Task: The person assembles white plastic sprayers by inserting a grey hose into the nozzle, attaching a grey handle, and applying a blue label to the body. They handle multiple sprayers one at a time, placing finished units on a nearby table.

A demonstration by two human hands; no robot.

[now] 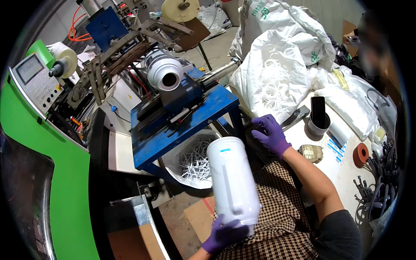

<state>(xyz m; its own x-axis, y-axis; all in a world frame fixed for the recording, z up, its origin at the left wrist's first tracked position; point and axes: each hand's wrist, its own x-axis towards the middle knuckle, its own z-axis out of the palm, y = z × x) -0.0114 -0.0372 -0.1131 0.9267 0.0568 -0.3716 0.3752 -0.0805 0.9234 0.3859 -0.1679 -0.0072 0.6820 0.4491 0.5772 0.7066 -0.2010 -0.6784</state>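
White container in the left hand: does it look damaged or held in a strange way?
No damage shows. The white container is tilted, gripped at its lower end by the left hand; the right hand rests apart on the table.

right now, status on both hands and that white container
Left hand grips the base of the white container, held over the lap. Right hand rests at the table edge, holding nothing visible. Blue machine stand sits just ahead.

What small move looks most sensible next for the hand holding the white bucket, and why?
Probably tilt the white bucket toward the blue machine stand. The left hand grips only its bottom end, the right hand is off at the table edge, and another white bucket already sits on the machine.
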